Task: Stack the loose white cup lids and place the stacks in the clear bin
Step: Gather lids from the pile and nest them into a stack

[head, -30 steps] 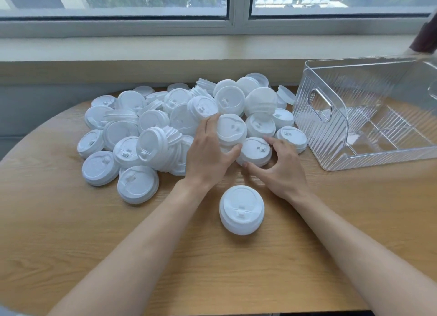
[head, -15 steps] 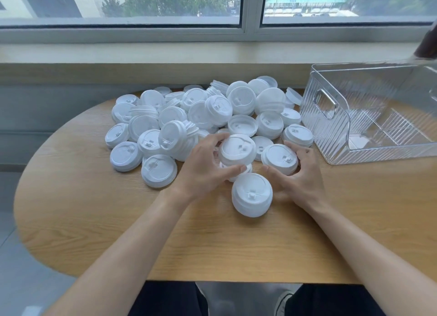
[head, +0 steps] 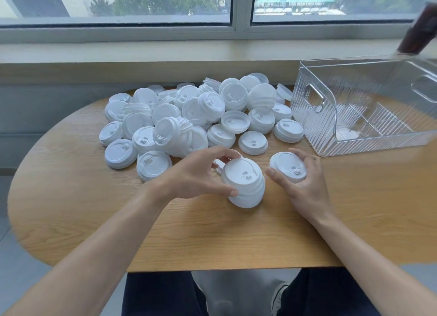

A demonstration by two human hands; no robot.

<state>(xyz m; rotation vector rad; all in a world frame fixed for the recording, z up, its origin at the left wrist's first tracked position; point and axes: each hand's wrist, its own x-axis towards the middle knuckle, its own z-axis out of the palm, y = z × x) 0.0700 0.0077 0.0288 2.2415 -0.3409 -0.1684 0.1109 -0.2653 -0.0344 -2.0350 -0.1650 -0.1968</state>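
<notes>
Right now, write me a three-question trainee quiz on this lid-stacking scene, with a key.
1. True or false: the clear bin already holds stacks of lids.
2. Which hand grips the short stack of lids at the table's near middle? A) left hand B) right hand C) neither
3. Fill in: the right hand holds a single ____ just right of the stack.

Key
1. False; only its dividers show inside.
2. A; thumb and fingers wrap the stack's sides.
3. Lid; it is gripped at its rim, top face up.
</notes>
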